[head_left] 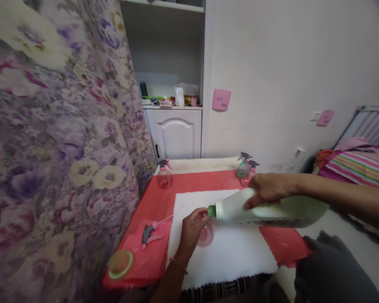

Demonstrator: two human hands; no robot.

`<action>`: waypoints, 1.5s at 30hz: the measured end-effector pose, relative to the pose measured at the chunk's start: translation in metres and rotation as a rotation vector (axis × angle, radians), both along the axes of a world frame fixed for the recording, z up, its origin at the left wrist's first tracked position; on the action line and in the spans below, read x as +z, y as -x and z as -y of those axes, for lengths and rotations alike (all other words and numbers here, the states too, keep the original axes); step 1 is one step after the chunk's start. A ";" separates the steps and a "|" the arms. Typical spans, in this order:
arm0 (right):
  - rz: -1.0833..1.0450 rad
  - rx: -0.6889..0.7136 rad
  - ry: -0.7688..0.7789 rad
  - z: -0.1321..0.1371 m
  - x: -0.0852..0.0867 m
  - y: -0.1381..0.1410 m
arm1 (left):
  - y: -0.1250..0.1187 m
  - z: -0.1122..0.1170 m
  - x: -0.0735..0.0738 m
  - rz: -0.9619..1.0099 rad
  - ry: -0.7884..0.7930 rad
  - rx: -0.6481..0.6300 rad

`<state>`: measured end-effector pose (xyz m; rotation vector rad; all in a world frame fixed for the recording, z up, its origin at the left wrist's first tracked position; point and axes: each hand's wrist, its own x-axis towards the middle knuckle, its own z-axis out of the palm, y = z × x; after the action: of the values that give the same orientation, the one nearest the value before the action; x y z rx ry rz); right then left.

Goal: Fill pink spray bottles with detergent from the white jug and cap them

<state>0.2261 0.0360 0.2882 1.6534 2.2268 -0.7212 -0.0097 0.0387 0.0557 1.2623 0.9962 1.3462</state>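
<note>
On the cloth [236,252] at nine o'clock, a bottle [205,236] pinched by the left hand [191,229] is seemingly filled from the right hand's [267,190] clutched jug [273,213]; steadiness is needed.

Floral curtain [63,126] fills left. White cabinet [178,130] upper center. Pink sticky note [221,99] on wall [265,63], right of cabinet. Striped bedding [366,164], slatted headboard [371,124] far right.
</note>
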 end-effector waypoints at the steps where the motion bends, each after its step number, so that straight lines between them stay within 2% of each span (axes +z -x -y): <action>1: -0.001 -0.002 -0.001 -0.001 -0.001 0.000 | 0.000 0.000 0.000 -0.001 0.000 0.002; 11: -0.022 0.012 -0.006 -0.004 -0.005 -0.005 | -0.001 0.001 0.003 -0.009 0.000 0.010; 45: -0.041 -0.003 0.009 -0.003 -0.003 -0.004 | 0.000 -0.001 0.000 0.001 0.002 -0.005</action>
<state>0.2300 0.0386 0.2857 1.6526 2.2457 -0.7719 -0.0097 0.0396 0.0558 1.2615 0.9930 1.3421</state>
